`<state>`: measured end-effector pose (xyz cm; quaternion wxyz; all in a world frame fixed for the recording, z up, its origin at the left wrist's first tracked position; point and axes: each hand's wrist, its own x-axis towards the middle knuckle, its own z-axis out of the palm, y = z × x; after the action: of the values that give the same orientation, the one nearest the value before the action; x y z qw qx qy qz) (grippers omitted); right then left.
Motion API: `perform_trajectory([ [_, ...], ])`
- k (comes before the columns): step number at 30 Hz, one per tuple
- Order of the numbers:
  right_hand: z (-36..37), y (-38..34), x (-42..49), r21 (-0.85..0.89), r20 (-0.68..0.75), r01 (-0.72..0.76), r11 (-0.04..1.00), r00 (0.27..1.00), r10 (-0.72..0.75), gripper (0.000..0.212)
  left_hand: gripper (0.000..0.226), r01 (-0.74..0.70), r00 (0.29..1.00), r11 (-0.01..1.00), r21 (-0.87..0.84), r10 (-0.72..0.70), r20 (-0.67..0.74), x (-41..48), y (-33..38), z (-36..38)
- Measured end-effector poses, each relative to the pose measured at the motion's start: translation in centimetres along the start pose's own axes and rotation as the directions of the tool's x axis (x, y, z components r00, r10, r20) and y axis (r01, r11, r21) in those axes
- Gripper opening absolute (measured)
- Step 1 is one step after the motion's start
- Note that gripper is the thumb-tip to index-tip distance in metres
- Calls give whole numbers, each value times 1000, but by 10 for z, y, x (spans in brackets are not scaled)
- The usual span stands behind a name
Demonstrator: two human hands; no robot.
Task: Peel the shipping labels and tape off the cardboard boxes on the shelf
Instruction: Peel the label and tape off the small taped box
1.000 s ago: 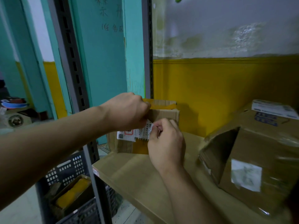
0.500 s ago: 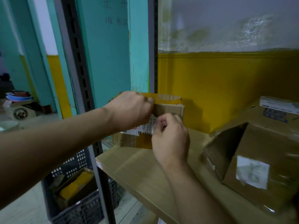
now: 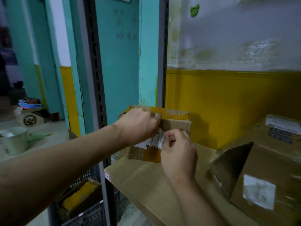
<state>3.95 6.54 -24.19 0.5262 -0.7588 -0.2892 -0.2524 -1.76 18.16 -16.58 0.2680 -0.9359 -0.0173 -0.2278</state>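
Small box: stood far left on shelf.
Shipping label: stuck on near face, between hands.
Left hand: curled over top edge, gripping the box.
Right hand: pinched label's right edge.
Large box: lay right, apart.

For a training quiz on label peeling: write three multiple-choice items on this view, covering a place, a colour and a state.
1. The small box stands where?
A. on the shelf by the metal upright
B. on the floor
C. atop another box
2. The tape on it is
A. blue
B. yellow
C. red
3. Its label is
A. untouched
B. peeled wholly off
C. pinched at its edge
Key: 1 A, it sits at the shelf's left end; 2 B, yellow bands cross its top and front; 3 C, the right hand pinches the label's right edge while the left hand grips the box top.
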Motion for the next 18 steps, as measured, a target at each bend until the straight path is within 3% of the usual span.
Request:
perform_trajectory([
  [4,-2,0,1,1,19,-11,1000,1000,11,8,13,11,1000,999,-36,-11,-2,-3,-5,4],
  [8,-4,-2,1,-3,48,-20,1000,999,20,6,27,20,1000,997,-73,-18,25,-3,-6,5],
  [18,-4,-3,1,9,26,0,1000,1000,0,7,30,35,997,989,-140,-45,-64,-6,-2,2],
])
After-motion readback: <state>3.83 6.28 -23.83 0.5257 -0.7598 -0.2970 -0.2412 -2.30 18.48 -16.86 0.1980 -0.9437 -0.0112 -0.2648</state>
